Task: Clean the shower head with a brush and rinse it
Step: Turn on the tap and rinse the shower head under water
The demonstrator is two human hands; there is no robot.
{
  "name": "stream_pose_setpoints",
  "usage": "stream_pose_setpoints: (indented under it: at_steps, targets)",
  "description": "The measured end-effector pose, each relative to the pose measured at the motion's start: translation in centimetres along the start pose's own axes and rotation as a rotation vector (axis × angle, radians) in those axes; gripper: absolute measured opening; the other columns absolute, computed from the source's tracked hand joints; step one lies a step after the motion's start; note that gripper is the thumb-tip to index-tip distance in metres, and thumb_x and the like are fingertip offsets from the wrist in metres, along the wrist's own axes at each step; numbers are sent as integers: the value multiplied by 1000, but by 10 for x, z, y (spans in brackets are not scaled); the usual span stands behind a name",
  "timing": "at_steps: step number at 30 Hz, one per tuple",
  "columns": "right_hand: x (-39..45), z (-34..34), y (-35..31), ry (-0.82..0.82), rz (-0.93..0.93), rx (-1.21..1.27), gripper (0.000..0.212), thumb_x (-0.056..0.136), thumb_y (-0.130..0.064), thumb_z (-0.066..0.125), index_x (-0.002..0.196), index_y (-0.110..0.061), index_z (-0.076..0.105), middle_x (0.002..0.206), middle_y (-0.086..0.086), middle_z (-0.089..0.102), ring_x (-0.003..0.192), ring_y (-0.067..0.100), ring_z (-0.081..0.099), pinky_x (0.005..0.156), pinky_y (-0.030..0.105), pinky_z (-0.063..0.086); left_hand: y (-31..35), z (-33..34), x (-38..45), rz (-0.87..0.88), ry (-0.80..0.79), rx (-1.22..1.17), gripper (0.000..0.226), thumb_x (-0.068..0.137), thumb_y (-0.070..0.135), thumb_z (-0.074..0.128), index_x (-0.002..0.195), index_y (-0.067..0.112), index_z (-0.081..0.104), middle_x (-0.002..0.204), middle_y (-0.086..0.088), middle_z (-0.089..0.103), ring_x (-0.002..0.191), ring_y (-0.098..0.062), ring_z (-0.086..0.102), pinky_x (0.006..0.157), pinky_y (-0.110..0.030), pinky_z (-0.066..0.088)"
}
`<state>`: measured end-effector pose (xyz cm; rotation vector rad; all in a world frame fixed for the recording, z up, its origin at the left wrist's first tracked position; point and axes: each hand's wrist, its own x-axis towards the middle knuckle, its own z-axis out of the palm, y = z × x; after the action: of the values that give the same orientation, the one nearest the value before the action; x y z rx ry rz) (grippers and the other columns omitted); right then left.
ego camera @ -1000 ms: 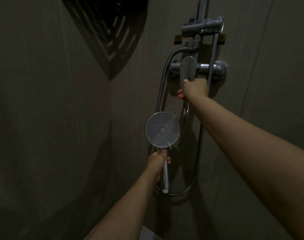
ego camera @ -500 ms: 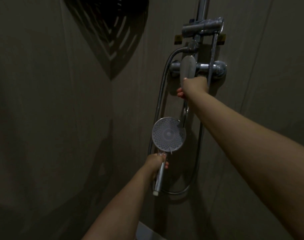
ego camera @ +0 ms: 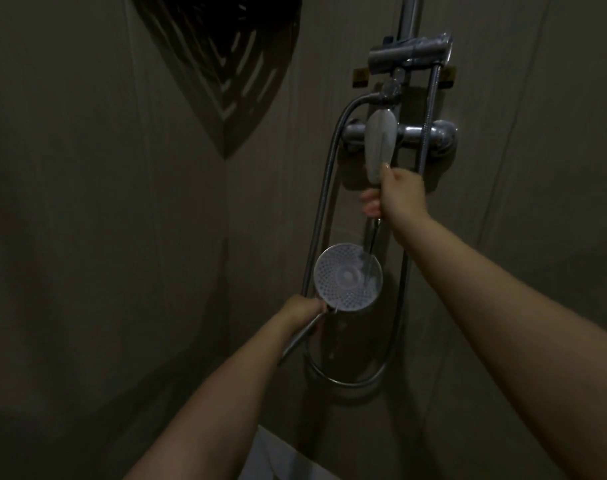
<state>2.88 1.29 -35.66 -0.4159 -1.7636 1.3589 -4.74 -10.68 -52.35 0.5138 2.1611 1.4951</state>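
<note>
My left hand [ego camera: 302, 311] grips the chrome handle of the round shower head [ego camera: 343, 277], whose perforated face points toward me. A thin stream of water [ego camera: 369, 258] falls from the spout onto the right part of that face. My right hand [ego camera: 397, 195] holds the lower end of the white mixer lever [ego camera: 380, 147] on the chrome tap body [ego camera: 440, 133]. No brush is in view.
A metal hose [ego camera: 321, 216] loops from the diverter down below the shower head and back up. A vertical riser pipe [ego camera: 409, 15] and bracket sit above the tap. A dark corner shelf [ego camera: 226, 60] hangs at upper left. Tiled walls meet in a corner.
The shower head has shifted right, under the spout, and its handle has tilted. Water now runs onto its face. My right hand stays on the lever.
</note>
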Motion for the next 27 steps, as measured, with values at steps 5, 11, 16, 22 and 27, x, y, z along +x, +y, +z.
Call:
stream_pose_setpoints:
  at_steps: [5,11,16,22,27]
  targets:
    - [-53,-24,102,80,60,-375,22,87,-34,58,84,-12,58,79,6,61,79,27,62,64,31,48,-1,-22,6,29,11,212,40,82,49,60,66,12,60,56,-5,58,47,-14,55,45,-19,45]
    - [-71,-15,146,-174,544,26,64,77,-24,71,129,-6,38,108,7,57,85,22,61,60,33,52,3,-28,5,17,-10,397,51,80,61,54,71,11,59,63,-6,58,53,-17,56,46,-21,43]
    - [-80,-12,159,-140,696,462,43,86,-45,55,118,-16,50,107,9,62,103,31,60,73,42,54,3,-7,4,-12,-81,283,52,84,58,52,87,7,62,62,-9,59,45,-15,56,35,-15,42]
    - [-92,-15,173,-95,712,471,38,87,-43,54,115,-17,49,107,9,62,95,28,62,81,45,52,2,17,8,-19,-155,319,51,85,59,49,68,12,55,56,-8,56,36,-12,54,34,-13,40]
    - [-94,-25,176,-66,734,433,28,84,-31,62,105,-15,53,94,8,64,84,25,63,58,38,56,1,6,12,-44,-218,498,50,83,63,48,74,15,56,67,-8,58,51,-16,57,43,-19,44]
